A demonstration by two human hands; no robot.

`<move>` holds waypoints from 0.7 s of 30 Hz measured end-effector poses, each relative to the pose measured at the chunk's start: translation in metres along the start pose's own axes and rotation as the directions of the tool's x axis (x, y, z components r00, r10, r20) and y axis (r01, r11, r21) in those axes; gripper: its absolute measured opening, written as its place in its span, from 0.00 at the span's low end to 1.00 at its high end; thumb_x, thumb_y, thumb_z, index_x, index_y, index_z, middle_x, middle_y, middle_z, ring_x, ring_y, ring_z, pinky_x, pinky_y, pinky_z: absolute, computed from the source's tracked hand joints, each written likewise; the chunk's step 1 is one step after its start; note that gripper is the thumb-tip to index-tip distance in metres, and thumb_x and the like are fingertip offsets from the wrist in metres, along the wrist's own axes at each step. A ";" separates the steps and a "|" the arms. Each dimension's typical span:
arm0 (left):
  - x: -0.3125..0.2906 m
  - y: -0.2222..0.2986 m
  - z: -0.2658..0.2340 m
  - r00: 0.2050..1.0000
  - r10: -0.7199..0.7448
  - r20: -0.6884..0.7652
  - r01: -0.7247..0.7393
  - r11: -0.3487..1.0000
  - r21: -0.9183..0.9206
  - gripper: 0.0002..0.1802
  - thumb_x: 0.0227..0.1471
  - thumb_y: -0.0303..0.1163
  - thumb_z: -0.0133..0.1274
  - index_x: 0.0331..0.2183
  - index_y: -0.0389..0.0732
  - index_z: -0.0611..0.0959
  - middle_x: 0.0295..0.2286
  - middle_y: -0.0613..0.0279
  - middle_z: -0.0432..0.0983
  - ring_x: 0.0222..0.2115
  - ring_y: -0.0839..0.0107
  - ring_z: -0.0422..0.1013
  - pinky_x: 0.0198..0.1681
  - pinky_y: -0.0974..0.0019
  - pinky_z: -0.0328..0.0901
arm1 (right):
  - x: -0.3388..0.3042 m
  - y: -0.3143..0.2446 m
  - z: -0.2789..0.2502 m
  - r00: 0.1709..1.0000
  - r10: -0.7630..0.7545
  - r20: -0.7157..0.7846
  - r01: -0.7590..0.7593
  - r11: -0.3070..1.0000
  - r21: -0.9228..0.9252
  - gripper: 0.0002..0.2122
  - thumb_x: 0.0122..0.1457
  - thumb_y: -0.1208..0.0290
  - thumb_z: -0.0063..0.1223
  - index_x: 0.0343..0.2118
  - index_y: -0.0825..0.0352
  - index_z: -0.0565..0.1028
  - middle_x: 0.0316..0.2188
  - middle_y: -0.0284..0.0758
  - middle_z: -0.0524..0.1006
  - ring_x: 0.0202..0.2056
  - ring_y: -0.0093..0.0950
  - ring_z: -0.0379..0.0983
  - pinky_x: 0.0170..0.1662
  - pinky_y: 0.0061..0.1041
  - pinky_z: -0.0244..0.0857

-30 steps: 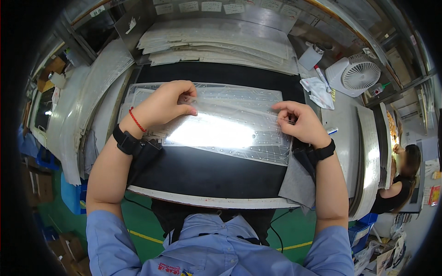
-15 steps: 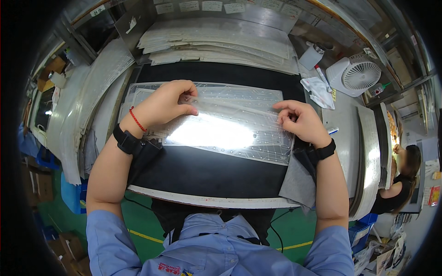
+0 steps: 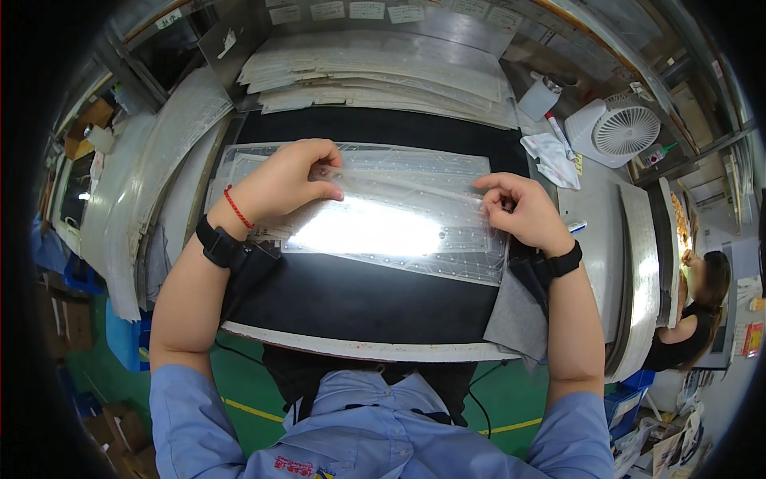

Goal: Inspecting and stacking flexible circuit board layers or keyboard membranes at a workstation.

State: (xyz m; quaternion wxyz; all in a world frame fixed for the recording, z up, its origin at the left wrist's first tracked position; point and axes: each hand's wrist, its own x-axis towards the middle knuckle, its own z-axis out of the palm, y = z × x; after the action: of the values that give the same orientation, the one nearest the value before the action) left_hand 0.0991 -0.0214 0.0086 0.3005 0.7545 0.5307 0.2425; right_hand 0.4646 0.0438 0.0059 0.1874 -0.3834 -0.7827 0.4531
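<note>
A thin clear plastic sheet with rows of small dots is held above similar printed sheets that lie overlapping on the black work mat. A bright glare covers the middle of it. My left hand is closed on its left part, thumb below and fingers bent over. On the right, my right hand is closed at the sheet's right end, with thumb and fingers curled together at the edge. The exact grip of the right fingertips is partly hidden.
A stack of sheets stands at the back. More sheets lie left and right. At the back right are a white fan, a bottle, a marker and a white cloth. Another person sits far right.
The held sheet has tilted slightly, so its dots and glare sit a little differently at the right end. Both hands stay almost where they were.
</note>
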 end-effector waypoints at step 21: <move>0.000 0.000 0.000 1.000 0.002 0.007 -0.003 1.000 0.016 0.16 0.42 0.28 0.65 0.32 0.36 0.75 0.29 0.61 0.72 0.32 0.71 0.67 0.40 0.68 0.63 | 0.003 0.004 0.000 1.000 0.005 0.000 -0.005 0.999 0.045 0.15 0.52 0.82 0.49 0.44 0.74 0.73 0.24 0.26 0.75 0.26 0.14 0.68 0.32 0.14 0.64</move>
State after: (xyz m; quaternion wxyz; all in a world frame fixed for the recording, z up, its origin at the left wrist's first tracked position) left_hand 0.0989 -0.0218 0.0090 0.2961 0.7583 0.5306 0.2362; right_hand 0.4645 0.0468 0.0025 0.1950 -0.3810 -0.7714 0.4709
